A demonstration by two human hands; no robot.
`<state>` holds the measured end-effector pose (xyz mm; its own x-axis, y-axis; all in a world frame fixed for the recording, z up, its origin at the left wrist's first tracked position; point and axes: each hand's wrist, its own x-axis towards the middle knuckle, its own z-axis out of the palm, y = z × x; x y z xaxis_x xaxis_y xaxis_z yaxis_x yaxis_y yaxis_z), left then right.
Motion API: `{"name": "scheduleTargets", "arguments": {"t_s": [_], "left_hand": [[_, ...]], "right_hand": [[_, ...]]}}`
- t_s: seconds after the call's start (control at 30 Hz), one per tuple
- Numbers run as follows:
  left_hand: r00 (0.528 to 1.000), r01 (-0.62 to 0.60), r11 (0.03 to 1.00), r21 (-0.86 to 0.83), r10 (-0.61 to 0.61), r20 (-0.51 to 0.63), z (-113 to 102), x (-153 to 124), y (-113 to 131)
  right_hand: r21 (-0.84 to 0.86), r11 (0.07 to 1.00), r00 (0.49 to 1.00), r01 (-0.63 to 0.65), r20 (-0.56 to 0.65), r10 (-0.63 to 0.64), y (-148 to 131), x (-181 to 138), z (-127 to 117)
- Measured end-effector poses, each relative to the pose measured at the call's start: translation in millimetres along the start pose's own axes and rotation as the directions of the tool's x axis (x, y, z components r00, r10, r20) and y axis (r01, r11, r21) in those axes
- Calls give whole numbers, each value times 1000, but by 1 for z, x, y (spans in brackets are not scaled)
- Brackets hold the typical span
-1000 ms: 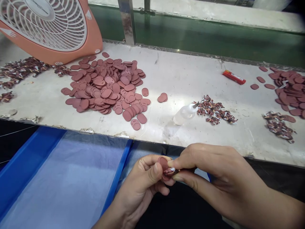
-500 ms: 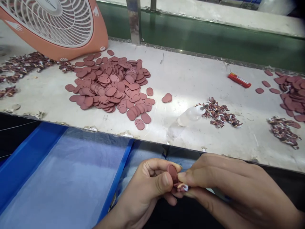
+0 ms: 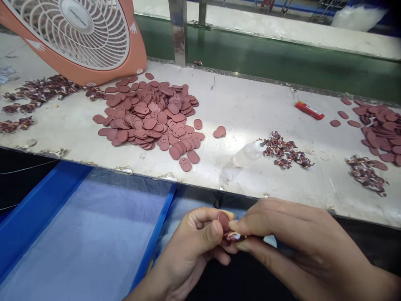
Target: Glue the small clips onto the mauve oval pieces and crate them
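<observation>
Below the table's front edge my left hand (image 3: 191,246) pinches a small reddish-brown oval tag (image 3: 223,220) between thumb and forefinger. My right hand (image 3: 291,240) meets it from the right, its fingertips closed on a small brown-and-white piece (image 3: 234,237) pressed against the tag. On the white table (image 3: 250,108) lies a big pile of the same oval tags (image 3: 150,115). A heap of small brown pieces (image 3: 286,151) sits to the right of a clear squeeze bottle (image 3: 249,154).
An orange fan (image 3: 78,33) stands at the back left beside more brown pieces (image 3: 37,94). A red lighter (image 3: 308,110), another tag pile (image 3: 380,127) and a brown heap (image 3: 365,173) lie at the right. A blue bin with a plastic liner (image 3: 84,230) sits below left.
Both hands stay together on the tag and small piece, barely shifting. The view has tilted a little, so the table sits slightly differently in the picture.
</observation>
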<state>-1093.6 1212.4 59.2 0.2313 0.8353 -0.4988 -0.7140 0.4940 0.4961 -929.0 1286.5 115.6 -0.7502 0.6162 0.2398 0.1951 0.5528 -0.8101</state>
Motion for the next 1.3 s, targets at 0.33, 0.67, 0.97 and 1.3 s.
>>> {"name": "scheduleTargets", "arguments": {"t_s": [0.33,0.67,0.97,1.3], "left_hand": [[1000,-1,996,-86,2,17,-8,2,-6],[995,19,975,-223,4,102,-20,6,-4],[985,93,925,-368,-32,169,-29,9,-3],[973,-17,967,-255,75,220,-35,14,-3]], "right_hand": [[-7,999,997,-42,62,42,-2,0,1],[-36,997,993,-74,91,77,-7,8,5],[-11,996,996,-90,-29,90,2,7,15],[42,996,996,-74,-46,76,8,16,31]]}}
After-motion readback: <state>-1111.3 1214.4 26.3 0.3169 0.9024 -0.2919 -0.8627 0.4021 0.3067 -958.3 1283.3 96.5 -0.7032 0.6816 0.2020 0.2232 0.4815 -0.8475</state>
